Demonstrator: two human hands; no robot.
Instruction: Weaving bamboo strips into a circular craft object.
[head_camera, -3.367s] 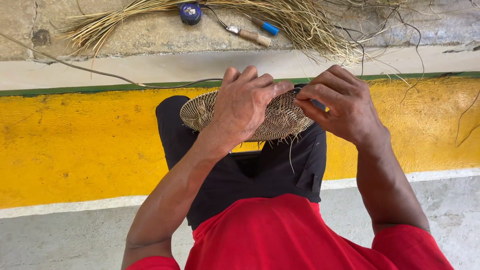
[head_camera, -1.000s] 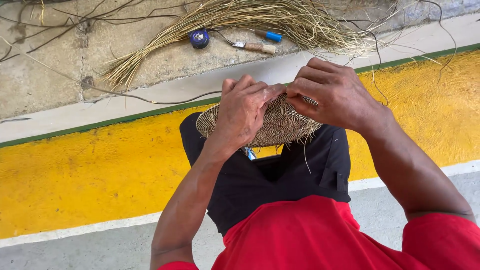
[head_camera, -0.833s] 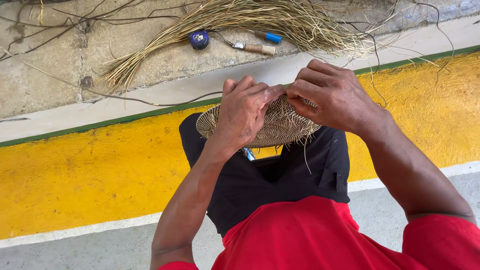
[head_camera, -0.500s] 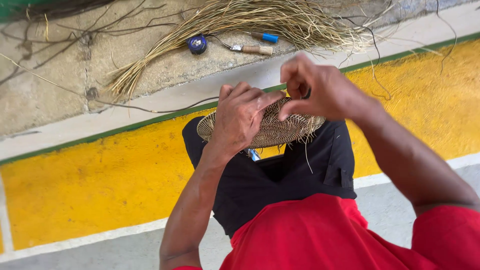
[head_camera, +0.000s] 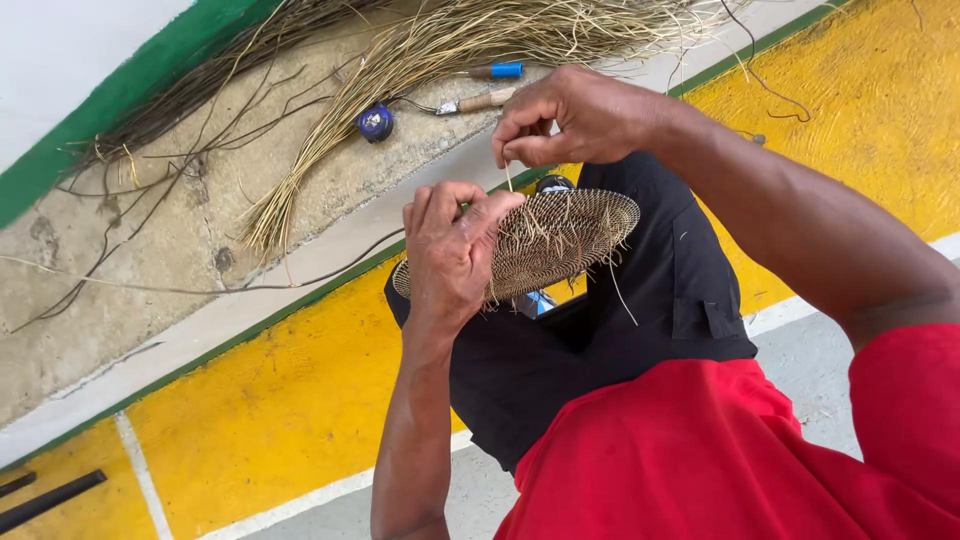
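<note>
A round woven straw disc (head_camera: 560, 240) with loose fibre ends rests over my black-trousered knees. My left hand (head_camera: 452, 250) grips its left side, thumb on top. My right hand (head_camera: 565, 118) is raised above the disc, fingers pinched on a thin straw strand (head_camera: 509, 178) that runs down into the weave.
A bundle of dry straw (head_camera: 420, 60) lies on the concrete ledge ahead, with a blue round spool (head_camera: 375, 122), a wooden-handled tool (head_camera: 478, 102) and a blue-capped item (head_camera: 500, 70). Below are a yellow painted floor band (head_camera: 250, 400) and dark rods (head_camera: 50, 495) at lower left.
My right hand has lifted off the disc and drawn a strand upward. The view has swung, so the ledge and straw now sit at upper left.
</note>
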